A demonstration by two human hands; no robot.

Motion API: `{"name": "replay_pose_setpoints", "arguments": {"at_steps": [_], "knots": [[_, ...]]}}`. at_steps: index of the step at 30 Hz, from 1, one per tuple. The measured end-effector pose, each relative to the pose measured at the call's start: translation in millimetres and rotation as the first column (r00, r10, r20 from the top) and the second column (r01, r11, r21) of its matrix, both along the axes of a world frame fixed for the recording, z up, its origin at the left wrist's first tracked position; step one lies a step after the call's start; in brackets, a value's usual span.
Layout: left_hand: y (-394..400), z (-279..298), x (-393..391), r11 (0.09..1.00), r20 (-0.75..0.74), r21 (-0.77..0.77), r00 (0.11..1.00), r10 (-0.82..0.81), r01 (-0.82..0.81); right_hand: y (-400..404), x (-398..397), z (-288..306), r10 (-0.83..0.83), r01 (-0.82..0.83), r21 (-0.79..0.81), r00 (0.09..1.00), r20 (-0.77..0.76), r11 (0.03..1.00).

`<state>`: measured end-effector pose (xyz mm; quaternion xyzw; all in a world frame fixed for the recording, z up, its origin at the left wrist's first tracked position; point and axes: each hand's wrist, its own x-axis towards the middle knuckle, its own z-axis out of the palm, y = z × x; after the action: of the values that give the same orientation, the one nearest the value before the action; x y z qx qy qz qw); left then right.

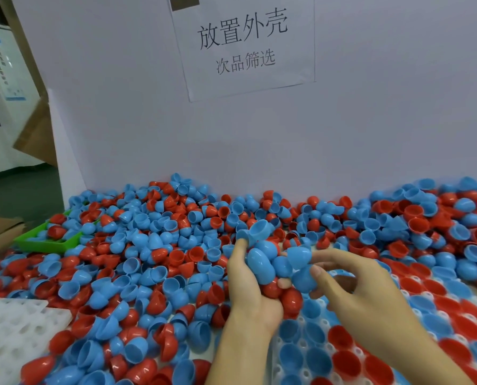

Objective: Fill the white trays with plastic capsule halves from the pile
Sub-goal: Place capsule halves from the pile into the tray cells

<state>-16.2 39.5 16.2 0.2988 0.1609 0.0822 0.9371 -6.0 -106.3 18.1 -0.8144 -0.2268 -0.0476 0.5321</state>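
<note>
Plenty left to do on the far left: the white moulded plastic tray with round pockets (12, 326) at the bottom-left corner shows every visible pocket bare. Just beyond it a shallow green plastic bin (41, 240) pokes out from under the heap, a few halves lying inside. Across the middle sprawls the pile of red and blue plastic capsule halves (137, 245), banked against the white board behind, where a taped paper sign with printed characters (242, 45) hangs. Now the hands: the left hand (249, 290) is cupped around a clutch of blue and red capsule halves (265, 259), fingers curled under them, well loaded. The right hand (354, 284) pinches 1 blue capsule half (305, 277) between thumb and fingertips, drawing from that clutch by the look of it. Below and to the right, the second white pocketed tray (304, 343) is well on, many pockets seated with red and blue halves, several near ones open, and its far edge runs under the pile.
</note>
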Motion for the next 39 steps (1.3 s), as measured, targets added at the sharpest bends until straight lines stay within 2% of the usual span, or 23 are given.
{"name": "replay_pose_setpoints", "arguments": {"at_steps": [6,12,19,31,35,39], "knots": [[-2,-1,1,0.999,0.042,0.032,0.999,0.009,-0.010,1,-6,3,0.021,-0.019,-0.030,0.997,0.072,0.999],[-3,-1,1,0.998,0.009,0.061,1.000,-0.028,0.027,0,-7,3,0.013,-0.005,-0.102,0.997,0.078,0.995],[-4,1,-1,0.999,0.048,0.046,0.999,-0.023,0.020,-10,-2,4,-0.105,0.099,0.104,0.993,0.049,0.990],[-5,1,-1,0.997,0.046,0.078,0.999,-0.026,0.022,-11,1,1,-0.122,0.123,0.038,0.992,-0.025,0.992],[-5,1,-1,0.997,0.068,0.070,0.997,-0.026,0.021,-12,3,0,-0.180,0.181,-0.008,0.982,0.059,0.984],[-4,1,0,0.998,0.076,0.060,0.996,-0.036,0.031,-13,3,1,-0.263,0.293,-0.138,0.944,0.199,0.946]]}}
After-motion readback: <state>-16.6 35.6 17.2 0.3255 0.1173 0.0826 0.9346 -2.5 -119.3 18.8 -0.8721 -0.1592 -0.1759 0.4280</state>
